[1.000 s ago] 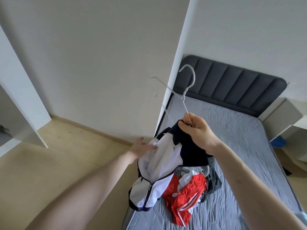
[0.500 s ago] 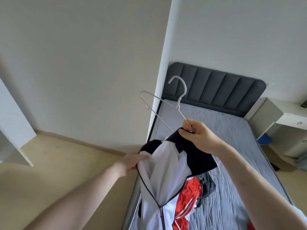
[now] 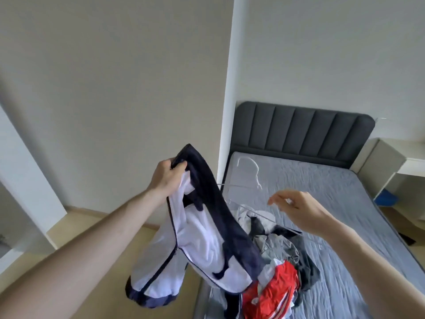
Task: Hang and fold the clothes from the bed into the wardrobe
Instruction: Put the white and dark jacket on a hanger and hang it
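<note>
Looked like a home bedroom. Held a bed (image 3: 322,203) with a grey quilted cover and a dark padded headboard (image 3: 299,132) at far right, loose clothes (image 3: 280,261) heaped near, a white bedside table (image 3: 395,162), plain walls (image 3: 115,88) and pale wood flooring (image 3: 96,238) left.

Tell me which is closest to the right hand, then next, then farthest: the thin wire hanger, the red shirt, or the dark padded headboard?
From the right hand:
1. Thin wire hanger, just left of the fingers.
2. Red shirt, below on the bed.
3. Dark padded headboard, at the bed's far end.

White/navy zip jacket (image 3: 200,245) dangling off bed (image 3: 326,203), red/grey clothes pile (image 3: 280,268) on mattress
</note>
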